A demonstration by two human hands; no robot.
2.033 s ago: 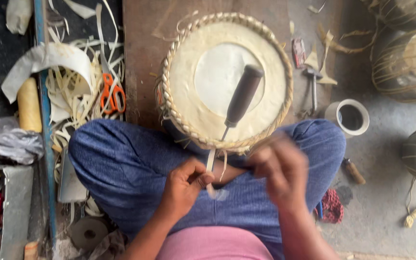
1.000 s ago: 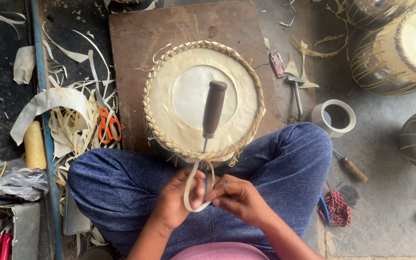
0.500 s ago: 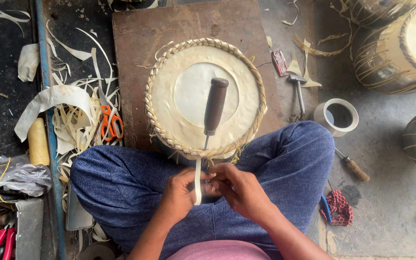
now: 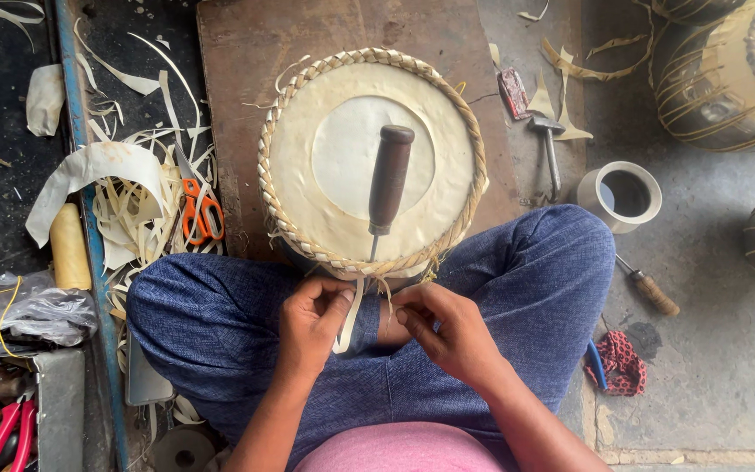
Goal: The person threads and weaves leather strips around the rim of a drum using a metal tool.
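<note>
Your left hand [image 4: 312, 328] pinches the hide strip [image 4: 347, 319] below the drumhead [image 4: 369, 157] | right hand [image 4: 447, 336] pinches lacing | rim braided, strip end loose.

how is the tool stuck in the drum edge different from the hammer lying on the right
The tool with the dark wooden handle lies over the drum head, its thin metal shaft reaching the braided rim; the small hammer lies flat on the floor beside the board. The first has a thick brown handle, while the hammer looks all grey metal. Neither is held by a hand.
</note>
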